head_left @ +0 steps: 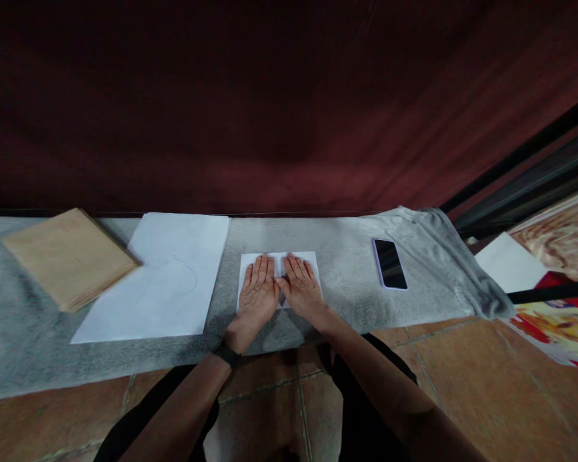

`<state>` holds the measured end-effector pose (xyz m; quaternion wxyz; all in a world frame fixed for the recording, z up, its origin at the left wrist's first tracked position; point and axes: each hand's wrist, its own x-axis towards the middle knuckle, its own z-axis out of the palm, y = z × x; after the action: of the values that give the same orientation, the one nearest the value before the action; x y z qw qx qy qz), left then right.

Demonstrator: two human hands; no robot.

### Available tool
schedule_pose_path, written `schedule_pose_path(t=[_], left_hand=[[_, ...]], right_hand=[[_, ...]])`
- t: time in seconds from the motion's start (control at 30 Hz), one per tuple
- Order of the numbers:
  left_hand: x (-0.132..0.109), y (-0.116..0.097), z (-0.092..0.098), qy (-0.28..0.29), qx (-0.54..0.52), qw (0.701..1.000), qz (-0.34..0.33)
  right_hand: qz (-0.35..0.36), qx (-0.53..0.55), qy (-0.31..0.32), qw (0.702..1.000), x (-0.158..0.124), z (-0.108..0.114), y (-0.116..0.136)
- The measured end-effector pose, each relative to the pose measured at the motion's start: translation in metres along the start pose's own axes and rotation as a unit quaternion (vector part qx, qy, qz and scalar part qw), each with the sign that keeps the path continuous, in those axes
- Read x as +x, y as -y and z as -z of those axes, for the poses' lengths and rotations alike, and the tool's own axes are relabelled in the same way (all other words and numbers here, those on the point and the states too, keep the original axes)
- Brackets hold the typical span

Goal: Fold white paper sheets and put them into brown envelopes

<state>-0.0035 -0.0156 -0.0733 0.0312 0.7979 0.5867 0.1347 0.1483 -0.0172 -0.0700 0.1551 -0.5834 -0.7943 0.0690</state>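
Observation:
A white sheet of paper [309, 256] lies on the grey cloth, with a line running down its middle between my hands. My left hand [259, 287] rests flat on its left half, fingers stretched out and pointing away from me. On the right half my right hand [300, 286] lies flat too, its thumb reaching over to touch the left thumb. Neither hand grips anything. The palms cover most of the paper, so I cannot tell fully how it is folded.
To the left lie large white sheets [173, 282], partly under a stack of brown paper envelopes [70, 256]. A phone [390, 264] rests on the grey cloth [347, 256] at the right. Beyond the right end are a black bar and a colourful printed box [563, 321]. A dark red curtain [289, 128] hangs behind.

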Motion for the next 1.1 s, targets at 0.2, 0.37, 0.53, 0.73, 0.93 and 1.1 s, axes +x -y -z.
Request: schedule_pose_path(t=[0.2, 0.37, 0.53, 0.73, 0.93, 1.1], left_hand=[[-0.005, 0.006, 0.005, -0.026, -0.006, 0.999, 0.026], [-0.014, 0.012, 0.007, -0.039, -0.013, 0.998, 0.037], [-0.022, 0.019, 0.009, -0.055, -0.018, 0.997, 0.041], [-0.03, 0.023, 0.011, -0.084, -0.022, 0.995, 0.055], [-0.043, 0.002, 0.014, -0.065, -0.022, 0.998, 0.013], [-0.062, -0.018, 0.008, -0.029, -0.005, 0.998, -0.052]], right_hand=[[-0.02, -0.03, -0.023, 0.999, -0.007, 0.0, -0.011], [-0.03, -0.044, -0.034, 0.998, -0.013, 0.002, -0.021], [-0.046, -0.047, -0.03, 0.997, -0.017, 0.005, -0.028], [-0.072, -0.039, -0.044, 0.996, -0.026, 0.009, -0.032], [-0.006, -0.003, -0.008, 1.0, -0.035, 0.017, -0.01], [0.057, 0.009, 0.021, 0.998, -0.048, 0.016, 0.01]])
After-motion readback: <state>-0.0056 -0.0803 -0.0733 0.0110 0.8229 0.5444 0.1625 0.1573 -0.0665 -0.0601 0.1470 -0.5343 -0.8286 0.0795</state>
